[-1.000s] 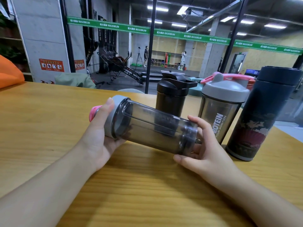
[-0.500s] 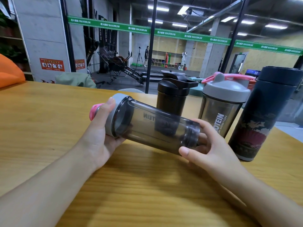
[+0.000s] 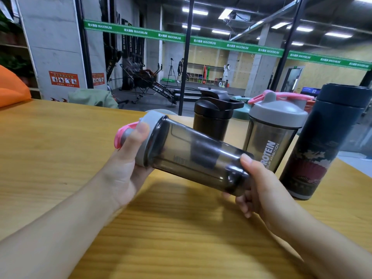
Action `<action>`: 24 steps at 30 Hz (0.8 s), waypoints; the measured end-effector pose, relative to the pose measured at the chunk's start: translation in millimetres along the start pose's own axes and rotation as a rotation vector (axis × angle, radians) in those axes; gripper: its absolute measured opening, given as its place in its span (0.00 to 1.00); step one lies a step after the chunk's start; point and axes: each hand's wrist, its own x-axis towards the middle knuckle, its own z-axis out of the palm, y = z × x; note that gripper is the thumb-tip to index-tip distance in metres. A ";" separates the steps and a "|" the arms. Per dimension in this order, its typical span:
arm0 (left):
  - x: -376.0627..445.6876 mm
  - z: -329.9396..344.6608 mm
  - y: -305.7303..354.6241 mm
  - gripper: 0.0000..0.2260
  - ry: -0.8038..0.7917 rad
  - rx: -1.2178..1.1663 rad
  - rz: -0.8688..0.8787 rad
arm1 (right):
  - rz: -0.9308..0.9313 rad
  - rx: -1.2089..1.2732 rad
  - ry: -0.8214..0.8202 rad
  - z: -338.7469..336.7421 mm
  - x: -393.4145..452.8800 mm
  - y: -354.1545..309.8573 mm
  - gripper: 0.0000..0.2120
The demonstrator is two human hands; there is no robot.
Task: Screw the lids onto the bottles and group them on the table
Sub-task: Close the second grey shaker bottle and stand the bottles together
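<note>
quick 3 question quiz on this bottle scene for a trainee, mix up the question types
1. True or false: the smoky shaker lies on its side, held by both hands.
2. Which hand's grip is on the grey lid? A) left hand B) right hand
3. How many bottles stand upright behind it on the table?

Key:
1. True
2. A
3. Three: the black shaker, the grey-lidded shaker and the dark flask.

Smoky clear shaker bottle [image 3: 193, 156] was lying sideways in the air above the wooden table [image 3: 60, 158], gray lid [image 3: 150, 125] on. Behind it stood a black shaker [image 3: 211, 121], a matching gray-lidded shaker [image 3: 269, 141] and a dark flask [image 3: 316, 150], all capped.
</note>
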 end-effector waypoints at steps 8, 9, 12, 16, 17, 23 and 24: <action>3.9 -3.5 -1.1 0.40 -0.014 -0.009 0.025 | 0.110 0.096 -0.109 0.5 -1.7 -0.7 0.40; 3.4 -3.6 -0.7 0.40 -0.008 -0.003 0.023 | 0.091 0.126 -0.107 2.2 -2.6 0.7 0.37; 0.6 -1.4 -2.1 0.38 0.050 0.036 -0.008 | -0.056 0.025 -0.027 8.9 5.7 1.8 0.21; -0.9 2.9 -4.5 0.09 0.173 -0.035 -0.062 | -0.243 -0.220 0.051 -4.5 1.4 2.4 0.15; -0.1 1.7 -4.2 0.13 0.186 -0.048 -0.100 | -0.302 -0.301 -0.026 -6.4 -4.6 4.0 0.26; 2.0 -3.0 -3.6 0.23 0.145 -0.006 -0.214 | -0.383 -0.461 -0.040 -8.1 -11.9 1.8 0.31; 3.4 -3.1 -4.0 0.24 0.143 -0.019 -0.209 | -0.403 -0.461 -0.020 -8.5 -11.5 0.4 0.31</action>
